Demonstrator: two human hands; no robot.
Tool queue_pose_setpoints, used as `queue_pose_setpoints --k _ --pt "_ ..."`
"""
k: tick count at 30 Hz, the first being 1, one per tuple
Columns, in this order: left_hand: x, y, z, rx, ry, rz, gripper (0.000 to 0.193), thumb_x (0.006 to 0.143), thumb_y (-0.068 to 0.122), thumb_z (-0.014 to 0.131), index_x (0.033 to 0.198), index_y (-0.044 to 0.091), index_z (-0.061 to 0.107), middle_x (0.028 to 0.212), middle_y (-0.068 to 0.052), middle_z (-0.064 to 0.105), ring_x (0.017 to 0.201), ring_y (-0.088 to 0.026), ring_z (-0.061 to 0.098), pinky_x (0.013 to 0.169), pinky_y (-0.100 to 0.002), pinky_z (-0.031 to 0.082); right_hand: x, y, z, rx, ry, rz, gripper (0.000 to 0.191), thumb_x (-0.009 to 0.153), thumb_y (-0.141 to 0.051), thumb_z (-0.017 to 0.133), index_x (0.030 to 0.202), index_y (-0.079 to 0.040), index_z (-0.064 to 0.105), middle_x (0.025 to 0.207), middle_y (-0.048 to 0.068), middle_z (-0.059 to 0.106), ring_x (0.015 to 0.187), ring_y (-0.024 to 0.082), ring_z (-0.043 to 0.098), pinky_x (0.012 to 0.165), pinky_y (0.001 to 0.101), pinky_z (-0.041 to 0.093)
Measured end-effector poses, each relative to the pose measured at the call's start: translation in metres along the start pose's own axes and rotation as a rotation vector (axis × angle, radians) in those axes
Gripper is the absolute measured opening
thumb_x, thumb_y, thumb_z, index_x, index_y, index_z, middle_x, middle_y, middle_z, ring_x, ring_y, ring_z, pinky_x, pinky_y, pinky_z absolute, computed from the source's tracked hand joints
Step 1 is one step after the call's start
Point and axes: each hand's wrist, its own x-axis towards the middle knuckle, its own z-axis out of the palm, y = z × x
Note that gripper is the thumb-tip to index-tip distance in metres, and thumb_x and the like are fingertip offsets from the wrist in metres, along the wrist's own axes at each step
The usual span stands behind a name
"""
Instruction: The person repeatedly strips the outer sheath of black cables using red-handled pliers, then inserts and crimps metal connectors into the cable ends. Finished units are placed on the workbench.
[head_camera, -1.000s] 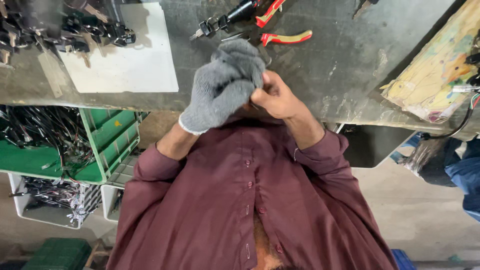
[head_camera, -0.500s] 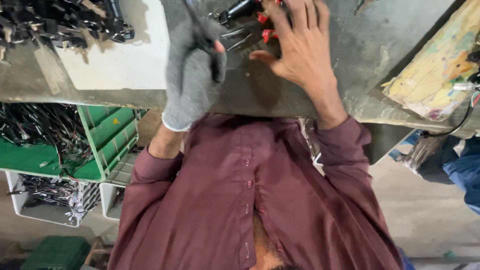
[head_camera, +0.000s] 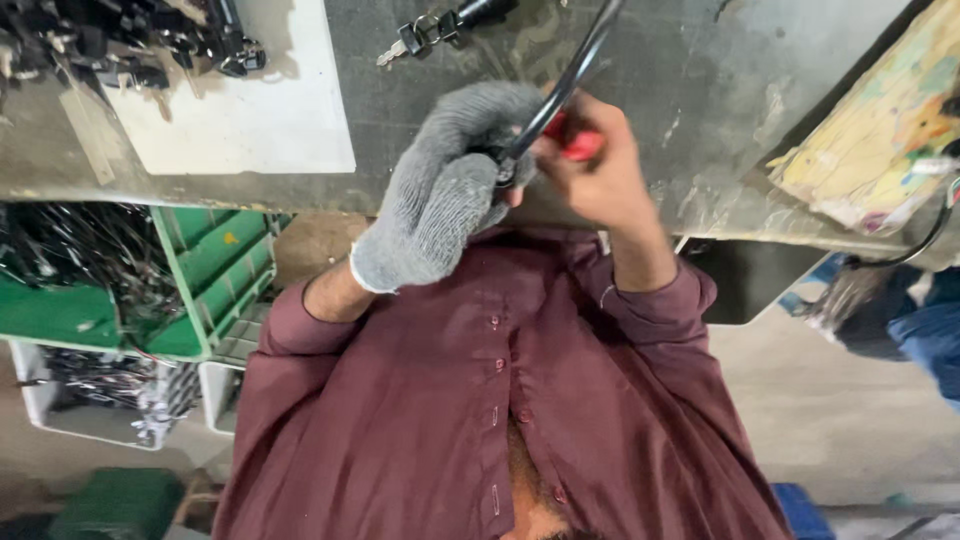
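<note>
Head view, looking straight down the person's chest: the left hand (head_camera: 445, 195), in a grey knit glove, is curled into a fist around the lower end of a black cable (head_camera: 560, 90), which runs up and away across the grey workbench (head_camera: 700, 90). The wrist bends upward from a maroon sleeve (head_camera: 300, 330). The bare right hand (head_camera: 600, 170) meets the glove just beside it, fingers wrapped tight on a red-handled tool (head_camera: 575, 145) pressed against the cable where the glove grips it. Both forearms angle inward from the elbows. A white sheet (head_camera: 240, 110) lies on the bench to the left, and green bins (head_camera: 210, 270) sit below its edge.
</note>
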Motion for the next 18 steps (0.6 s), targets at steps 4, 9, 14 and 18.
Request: queue_pose_setpoints --k 4,9,14,18 --pt "-0.008 -0.010 0.005 0.293 0.198 0.143 0.042 0.105 0.020 0.062 0.140 0.002 0.046 0.101 -0.007 0.063 0.083 -0.014 0.061 0.075 -0.028 0.051 0.006 -0.013 0.002 -0.260 -0.042 -0.160 0.030 0.080 -0.012 0.082 0.102 -0.006 0.063 0.098 0.010 0.067 0.092 0.029 0.066 0.082 0.0396 0.053" --pt "-0.021 -0.029 -0.013 0.464 0.037 -0.172 0.022 0.108 0.008 0.054 0.129 0.004 0.053 0.102 -0.002 0.065 0.086 -0.015 0.060 0.076 -0.030 0.051 0.016 -0.021 -0.004 -0.487 -0.135 -0.183 0.031 0.077 -0.020 0.088 0.090 -0.010 0.063 0.088 0.007 0.065 0.086 0.029 0.066 0.071 0.0409 0.050" --pt "-0.020 -0.021 -0.017 0.126 -0.033 -0.126 0.077 0.102 0.011 0.074 0.160 0.004 0.024 0.142 -0.015 0.051 0.117 -0.027 0.058 0.102 -0.037 0.053 0.025 -0.020 -0.009 -0.380 -0.206 -0.175 0.043 0.087 -0.029 0.094 0.099 -0.003 0.061 0.091 0.011 0.062 0.087 0.031 0.062 0.070 0.0425 0.049" --pt "-0.017 -0.013 -0.014 0.746 0.049 0.139 0.067 0.105 0.017 0.074 0.157 0.003 0.034 0.154 -0.022 0.049 0.141 -0.039 0.056 0.118 -0.044 0.049 0.017 -0.027 -0.008 -0.292 -0.170 -0.090 0.036 0.091 -0.022 0.088 0.101 -0.003 0.059 0.100 0.011 0.062 0.093 0.032 0.063 0.076 0.0426 0.050"
